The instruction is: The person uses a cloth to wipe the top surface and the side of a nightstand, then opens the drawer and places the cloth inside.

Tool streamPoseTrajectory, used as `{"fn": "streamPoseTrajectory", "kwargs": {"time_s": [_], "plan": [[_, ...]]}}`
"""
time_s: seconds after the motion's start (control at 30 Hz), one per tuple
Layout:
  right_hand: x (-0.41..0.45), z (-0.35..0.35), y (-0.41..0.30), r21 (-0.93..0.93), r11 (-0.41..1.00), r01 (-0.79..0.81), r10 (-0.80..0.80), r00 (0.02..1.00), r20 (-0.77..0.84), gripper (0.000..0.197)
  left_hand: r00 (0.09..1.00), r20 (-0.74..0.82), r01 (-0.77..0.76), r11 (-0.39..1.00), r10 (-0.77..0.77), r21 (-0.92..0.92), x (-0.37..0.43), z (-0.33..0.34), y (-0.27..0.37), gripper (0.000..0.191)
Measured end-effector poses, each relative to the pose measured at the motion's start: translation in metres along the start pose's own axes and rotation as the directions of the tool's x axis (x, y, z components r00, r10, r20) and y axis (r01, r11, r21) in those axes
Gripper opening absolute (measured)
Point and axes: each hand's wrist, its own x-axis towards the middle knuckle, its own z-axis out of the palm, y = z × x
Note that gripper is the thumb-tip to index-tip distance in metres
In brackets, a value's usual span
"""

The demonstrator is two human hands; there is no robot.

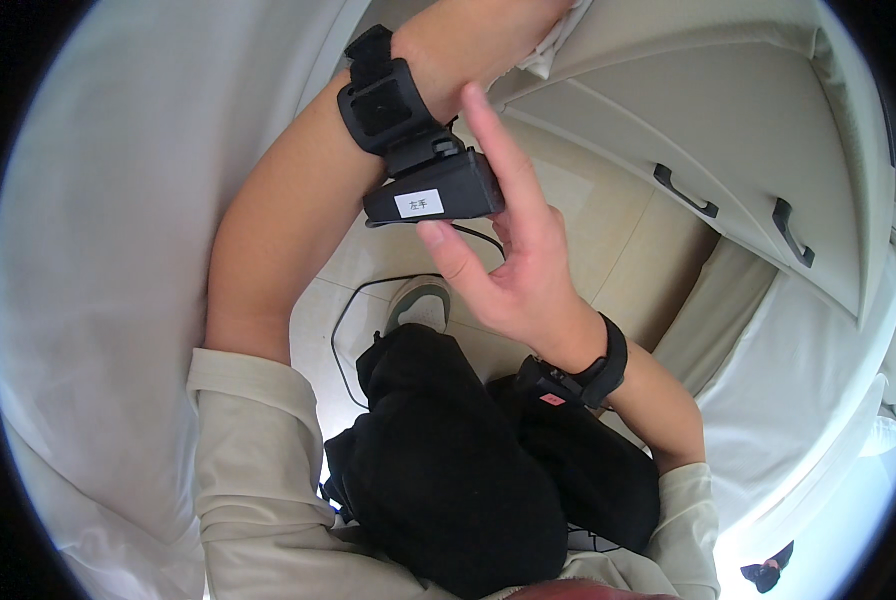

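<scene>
My left arm reaches up across the view, with my left hand cut off by the top edge, so its fingers cannot be made out. Strapped around that arm by a black band is a black box-shaped device bearing a small white label. My right hand is at this device from the right. Its thumb meets the lower edge, while the index finger stretches up along the far end. The other fingers are partly hidden behind the box. A second black strapped device sits on my right wrist.
A thin black cable loops down near my shoe on the tiled floor. At right stands a pale cabinet front with black handles. Whitish fabric fills the left side. My black-trousered legs are below.
</scene>
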Motion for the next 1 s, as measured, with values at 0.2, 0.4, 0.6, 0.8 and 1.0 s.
{"fn": "streamPoseTrajectory", "kwargs": {"time_s": [0.2,0.4,0.6,0.8,1.0], "plan": [[0.005,-0.005,0.001,-0.07,0.996,0.058,-0.054,0.996,0.066,0.082,1.0,0.001,0.005,1.0,-0.005,-0.006,-0.001,-0.002,0.003,0.063],[0.0,-0.003,0.008,0.092,0.995,-0.028,0.029,0.999,-0.013,0.087,1.0,0.004,0.011,1.0,-0.011,-0.018,-0.001,-0.002,0.002,0.063],[0.004,0.0,0.012,0.002,0.999,0.053,-0.052,0.997,-0.049,0.088,1.0,0.0,0.015,1.0,-0.015,-0.01,-0.003,-0.006,0.004,0.063],[-0.005,-0.002,0.016,-0.1,0.995,-0.004,-0.008,0.992,-0.124,0.073,1.0,0.006,0.021,0.999,-0.021,-0.03,0.003,-0.003,-0.003,0.063],[-0.007,0.002,0.008,-0.048,0.987,-0.152,0.149,0.987,-0.055,0.045,1.0,0.005,0.018,0.999,-0.018,-0.033,0.004,-0.003,-0.001,0.063]]}}
